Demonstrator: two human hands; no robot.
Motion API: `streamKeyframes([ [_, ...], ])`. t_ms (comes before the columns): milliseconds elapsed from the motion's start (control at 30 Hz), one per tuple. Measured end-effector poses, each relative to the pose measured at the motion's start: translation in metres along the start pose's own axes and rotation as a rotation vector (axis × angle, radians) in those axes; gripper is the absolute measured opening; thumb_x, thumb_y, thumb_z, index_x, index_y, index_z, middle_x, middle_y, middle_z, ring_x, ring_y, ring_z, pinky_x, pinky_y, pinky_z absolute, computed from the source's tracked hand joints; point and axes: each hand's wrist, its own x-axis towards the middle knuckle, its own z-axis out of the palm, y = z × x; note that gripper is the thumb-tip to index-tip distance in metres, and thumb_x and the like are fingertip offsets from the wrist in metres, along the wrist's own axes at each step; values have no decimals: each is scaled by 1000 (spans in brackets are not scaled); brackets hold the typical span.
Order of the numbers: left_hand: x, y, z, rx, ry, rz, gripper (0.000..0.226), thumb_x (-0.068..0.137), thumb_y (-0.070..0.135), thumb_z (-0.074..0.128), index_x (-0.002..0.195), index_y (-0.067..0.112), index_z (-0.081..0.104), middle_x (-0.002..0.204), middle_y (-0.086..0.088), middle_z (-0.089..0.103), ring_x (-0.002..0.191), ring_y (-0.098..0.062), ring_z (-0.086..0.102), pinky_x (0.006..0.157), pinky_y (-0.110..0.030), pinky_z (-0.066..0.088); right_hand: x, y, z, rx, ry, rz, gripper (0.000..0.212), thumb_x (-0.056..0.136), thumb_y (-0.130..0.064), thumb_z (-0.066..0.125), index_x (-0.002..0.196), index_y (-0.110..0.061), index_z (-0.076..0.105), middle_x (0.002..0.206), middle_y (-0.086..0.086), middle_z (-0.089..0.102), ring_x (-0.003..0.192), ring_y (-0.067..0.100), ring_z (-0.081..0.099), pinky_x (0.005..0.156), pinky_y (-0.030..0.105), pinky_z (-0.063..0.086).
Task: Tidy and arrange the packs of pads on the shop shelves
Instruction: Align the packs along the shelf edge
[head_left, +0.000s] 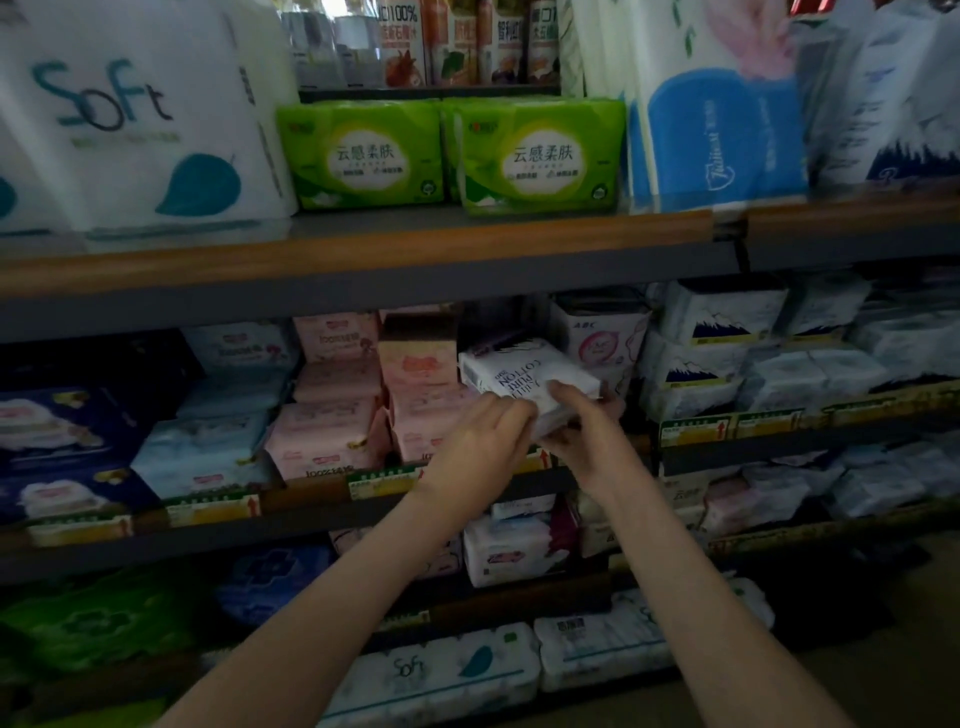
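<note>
A white pack of pads (519, 371) with upside-down "PURE COTTON" lettering is held tilted in front of the middle shelf. My left hand (480, 447) grips its lower left corner. My right hand (579, 423) holds its lower right side, thumb on top and fingers under it. Pink packs (332, 415) are stacked just to its left, and a white ABC pack (597, 338) stands behind it to the right. Packs with a blue mountain print (696, 374) fill the shelf further right.
The upper shelf (363, 260) carries green tissue packs (540, 156) and big white paper-roll bundles (130, 114). Dark blue packs (67, 441) sit at far left. Lower shelves hold more white packs (509, 551) and roll packs (441, 670).
</note>
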Motion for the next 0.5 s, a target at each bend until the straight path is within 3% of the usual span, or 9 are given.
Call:
streamKeyframes([
  [167, -12, 3, -12, -86, 5, 2, 28, 91, 22, 52, 109, 2, 59, 91, -8, 62, 87, -15, 49, 75, -20, 37, -13, 1, -27, 139, 44, -106, 93, 59, -17, 83, 138, -11, 34, 130, 17, 56, 112, 32, 61, 73, 39, 55],
  [233, -10, 3, -20, -166, 59, -146, 29, 92, 24, 50, 111, 4, 60, 96, -5, 59, 90, -13, 47, 76, -19, 37, -26, -5, -41, 164, 27, -132, 81, 67, -13, 77, 139, -8, 38, 126, 16, 60, 110, 31, 62, 76, 40, 56],
  [300, -4, 4, -26, -357, 68, -419, 27, 94, 28, 50, 114, 11, 58, 104, 2, 56, 94, -7, 47, 79, -11, 36, -46, -15, -49, 99, 15, -126, 68, 71, -14, 67, 135, -4, 46, 116, 14, 66, 100, 27, 67, 70, 34, 57],
  [333, 1, 6, -27, -503, 28, -567, 24, 95, 28, 52, 116, 17, 56, 106, 7, 55, 96, -6, 49, 78, -8, 38, -54, -19, -54, 43, 14, -123, 65, 72, -14, 67, 133, -3, 49, 110, 13, 69, 94, 25, 68, 66, 32, 56],
  [400, 10, 7, -22, -798, -155, -797, 31, 92, 29, 58, 122, 24, 51, 109, 10, 56, 103, -9, 55, 83, -17, 46, -69, -24, -63, -67, 13, -136, 64, 71, -14, 70, 132, -2, 51, 106, 13, 69, 89, 25, 69, 63, 31, 56],
  [500, 17, 16, -10, -1046, -510, -873, 56, 85, 33, 67, 135, 27, 41, 120, 2, 56, 108, -15, 57, 92, -31, 49, -83, -27, -78, -175, 6, -165, 55, 74, -21, 67, 126, -7, 56, 111, 16, 67, 94, 30, 66, 69, 35, 56],
])
